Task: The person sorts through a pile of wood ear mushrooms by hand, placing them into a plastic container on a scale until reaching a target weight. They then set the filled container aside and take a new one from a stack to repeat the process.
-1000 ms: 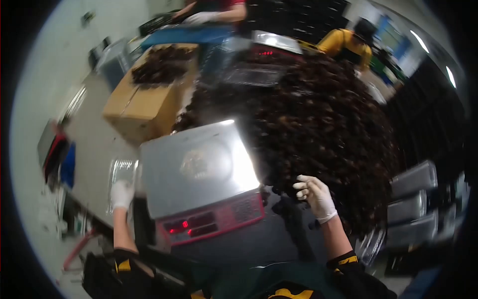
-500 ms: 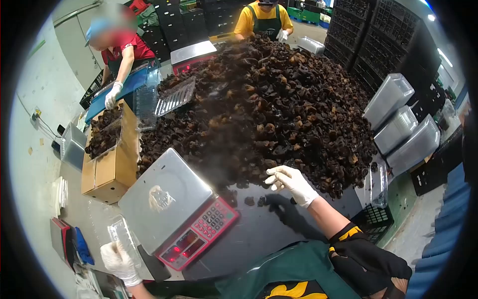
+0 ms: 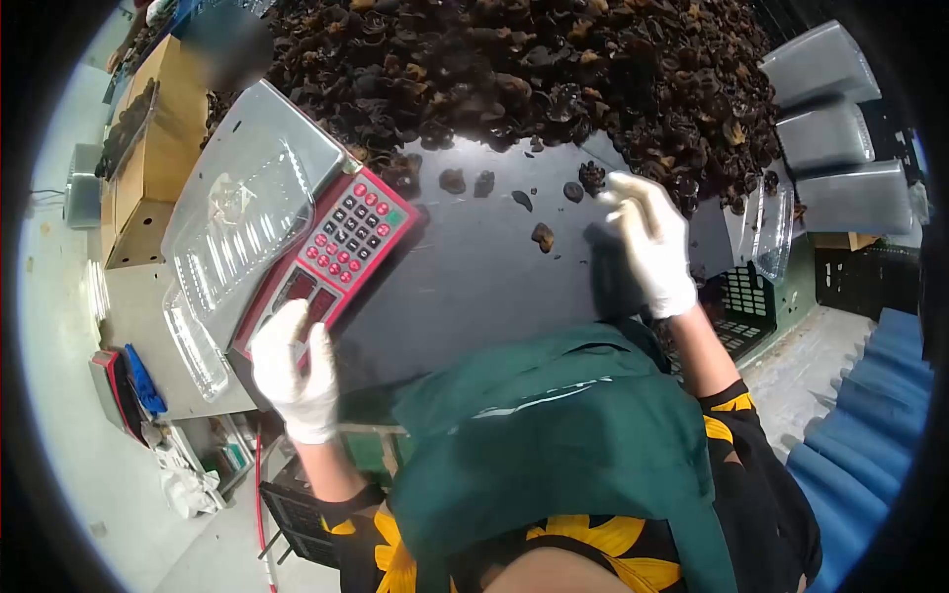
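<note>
My left hand, in a white glove, is at the front edge of the pink-framed electronic scale. Its thumb and fingers are apart with nothing between them. A clear plastic tray lies over the scale's metal plate. Another clear tray or lid sits beside the scale at its left. My right hand, gloved too, hovers over the dark table near the heap of wood ear mushrooms. Its fingers are slightly bent and apart, holding nothing visible. Several loose mushroom pieces lie on the tabletop.
A cardboard box with mushrooms stands at the left. Stacks of clear trays are at the right, above a green plastic crate. A blue corrugated sheet hangs at the lower right.
My view has tilted down, and the co-workers are out of clear sight. A clear tray now lies on the previously bare scale. My left hand has moved to the scale's front, away from the trays.
</note>
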Motion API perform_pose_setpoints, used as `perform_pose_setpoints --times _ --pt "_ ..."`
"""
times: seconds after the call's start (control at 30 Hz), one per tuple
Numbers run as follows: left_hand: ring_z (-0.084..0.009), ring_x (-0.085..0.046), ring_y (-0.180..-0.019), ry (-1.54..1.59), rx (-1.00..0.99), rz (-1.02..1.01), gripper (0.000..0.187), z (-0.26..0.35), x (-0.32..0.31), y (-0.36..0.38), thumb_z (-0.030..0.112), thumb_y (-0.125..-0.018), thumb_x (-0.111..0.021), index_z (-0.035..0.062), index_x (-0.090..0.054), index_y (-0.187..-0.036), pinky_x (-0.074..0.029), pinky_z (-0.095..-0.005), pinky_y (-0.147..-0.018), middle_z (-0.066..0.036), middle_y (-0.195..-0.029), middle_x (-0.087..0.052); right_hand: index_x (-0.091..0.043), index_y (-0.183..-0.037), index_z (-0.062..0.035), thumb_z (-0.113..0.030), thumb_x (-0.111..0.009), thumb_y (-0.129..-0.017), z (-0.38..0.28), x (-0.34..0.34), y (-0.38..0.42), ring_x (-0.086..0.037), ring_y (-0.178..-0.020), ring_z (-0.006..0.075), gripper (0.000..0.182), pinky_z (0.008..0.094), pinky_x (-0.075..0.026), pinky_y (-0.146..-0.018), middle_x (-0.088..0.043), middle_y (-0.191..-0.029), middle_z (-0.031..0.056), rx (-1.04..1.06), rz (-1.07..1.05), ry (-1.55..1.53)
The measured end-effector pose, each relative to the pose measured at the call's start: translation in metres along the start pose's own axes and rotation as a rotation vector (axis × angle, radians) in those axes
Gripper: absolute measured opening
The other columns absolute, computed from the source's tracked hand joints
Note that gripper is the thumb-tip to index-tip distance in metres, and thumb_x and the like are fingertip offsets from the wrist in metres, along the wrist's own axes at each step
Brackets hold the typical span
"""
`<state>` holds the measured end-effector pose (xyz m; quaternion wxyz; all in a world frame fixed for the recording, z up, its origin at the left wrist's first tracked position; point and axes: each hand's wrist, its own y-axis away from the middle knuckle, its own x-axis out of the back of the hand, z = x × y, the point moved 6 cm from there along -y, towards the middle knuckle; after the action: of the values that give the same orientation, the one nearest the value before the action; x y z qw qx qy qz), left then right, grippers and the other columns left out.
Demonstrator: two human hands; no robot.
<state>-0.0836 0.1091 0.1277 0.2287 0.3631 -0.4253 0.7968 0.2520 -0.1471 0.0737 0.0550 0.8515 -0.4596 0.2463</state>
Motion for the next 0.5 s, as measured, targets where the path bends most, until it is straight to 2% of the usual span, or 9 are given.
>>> perform_pose_setpoints --times 0.03,0.07,0.1,0.13,0.2,0.3,0.4,0.43,0.5 --pt "-0.0287 -0.071 -0.102 0.004 -0.003 -0.003 0.030 0.005 -0.010 0.012 -0.006 -0.088 -0.075 -0.0013 -0.072 -0.118 -0.055 -0.0367 -0.092 -0.015 -0.111 -0.074 -0.070 -0.121 -0.0024 -0.006 -0.054 -0.096 -0.023 -0.026 0.013 -0.073 -0.086 0.0258 0.029 0.0362 -0.059 -0.083 -0.074 -0.112 0.0170 0.181 -0.088 0.100" --pt "-0.0269 -0.072 -0.100 0.000 -0.014 0.003 0.027 0.010 -0.018 0.020 -0.006 -0.090 -0.072 -0.0014 -0.072 -0.117 -0.056 -0.0355 -0.092 -0.015 -0.111 -0.074 -0.071 -0.119 -0.0036 -0.010 -0.058 -0.095 -0.053 -0.055 0.027 -0.073 -0.096 0.0313 0.028 0.0411 -0.059 -0.087 -0.074 -0.113 0.0160 0.500 -0.203 0.366" --pt "-0.0252 -0.071 -0.100 0.075 0.065 0.022 0.025 0.010 -0.025 0.032 -0.006 -0.092 -0.071 -0.0015 -0.072 -0.116 -0.056 -0.0348 -0.092 -0.014 -0.110 -0.075 -0.072 -0.117 -0.0054 -0.012 -0.065 -0.089 -0.062 -0.081 0.040 -0.071 -0.098 0.0333 0.030 0.0425 -0.058 -0.093 -0.074 -0.113 0.0144 0.481 -0.361 0.120" --pt "-0.0235 -0.071 -0.100 0.152 0.146 0.042 0.023 0.011 -0.030 0.041 -0.006 -0.093 -0.069 -0.0016 -0.072 -0.116 -0.056 -0.0340 -0.092 -0.014 -0.110 -0.075 -0.070 -0.121 -0.0050 -0.014 -0.067 -0.088 -0.056 -0.122 0.053 -0.068 -0.112 0.0333 0.035 0.0459 -0.054 -0.100 -0.071 -0.123 0.0165 0.536 -0.673 -0.086" --pt "-0.0225 -0.071 -0.097 0.178 0.177 0.047 0.021 0.022 -0.038 0.047 -0.007 -0.094 -0.067 -0.0016 -0.073 -0.114 -0.056 -0.0333 -0.090 -0.013 -0.108 -0.075 -0.066 -0.126 -0.0033 -0.014 -0.067 -0.087 -0.062 -0.159 0.069 -0.059 -0.131 0.0367 0.040 0.0526 -0.045 -0.112 -0.063 -0.139 0.0207 0.729 -0.328 0.130" --pt "-0.0260 -0.071 -0.093 0.286 0.165 0.039 0.023 0.038 -0.049 0.044 -0.006 -0.091 -0.069 -0.0008 -0.074 -0.113 -0.056 -0.0350 -0.086 -0.013 -0.106 -0.075 -0.058 -0.140 -0.0014 -0.021 -0.060 -0.095 -0.041 -0.204 0.023 -0.045 -0.147 0.0366 0.050 0.0578 -0.025 -0.124 -0.050 -0.156 0.0223 0.668 -0.144 0.617" --pt "-0.0215 -0.071 -0.096 0.329 0.041 -0.067 0.018 0.058 -0.070 0.033 -0.006 -0.096 -0.067 -0.0011 -0.073 -0.112 -0.056 -0.0325 -0.088 -0.012 -0.106 -0.074 -0.058 -0.141 -0.0001 -0.024 -0.053 -0.099 -0.027 -0.214 -0.008 -0.044 -0.148 0.0356 0.049 0.0615 -0.019 -0.126 -0.051 -0.155 0.0221 0.627 -0.134 0.520" --pt "-0.0225 -0.071 -0.095 0.354 -0.006 -0.102 0.018 0.067 -0.076 0.026 -0.006 -0.095 -0.068 -0.0005 -0.073 -0.111 -0.056 -0.0330 -0.087 -0.012 -0.105 -0.074 -0.057 -0.144 -0.0029 -0.028 -0.052 -0.099 -0.020 -0.214 -0.017 -0.045 -0.148 0.0342 0.051 0.0617 -0.016 -0.126 -0.052 -0.155 0.0180 0.602 -0.141 0.596" --pt "-0.0247 -0.072 -0.095 0.376 -0.099 -0.176 0.018 0.081 -0.088 0.018 -0.006 -0.093 -0.070 0.0004 -0.073 -0.109 -0.056 -0.0344 -0.087 -0.012 -0.104 -0.075 -0.059 -0.142 -0.0055 -0.028 -0.054 -0.098 0.002 -0.185 -0.025 -0.047 -0.145 0.0333 0.050 0.0620 -0.019 -0.125 -0.058 -0.149 0.0153 0.567 -0.047 0.712"
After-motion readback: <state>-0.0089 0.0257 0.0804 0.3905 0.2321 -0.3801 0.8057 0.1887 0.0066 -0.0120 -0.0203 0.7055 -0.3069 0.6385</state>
